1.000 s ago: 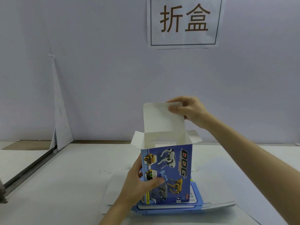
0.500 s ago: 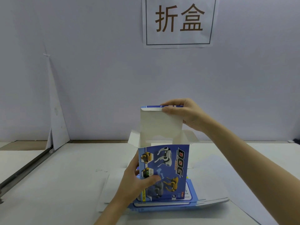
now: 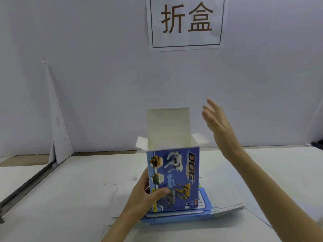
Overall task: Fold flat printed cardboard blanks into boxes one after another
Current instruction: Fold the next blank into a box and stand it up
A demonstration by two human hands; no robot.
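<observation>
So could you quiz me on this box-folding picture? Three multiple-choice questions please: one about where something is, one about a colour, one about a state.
1. Where does the upright box stand?
A. on the stack of flat blanks
B. on the floor
C. on a shelf

2. What is the main colour of the box's printed front?
A. red
B. blue
C. green

3. What state is the box's top lid flap in?
A. tucked shut
C. torn off
B. standing up, open

Answers:
1 A, the box's base sits on the flat blue blanks lying on the table.
2 B, the front panel is blue with dog pictures.
3 B, the white flap rises above the opening; the right hand is open beside it, while the left hand grips the box.
</observation>
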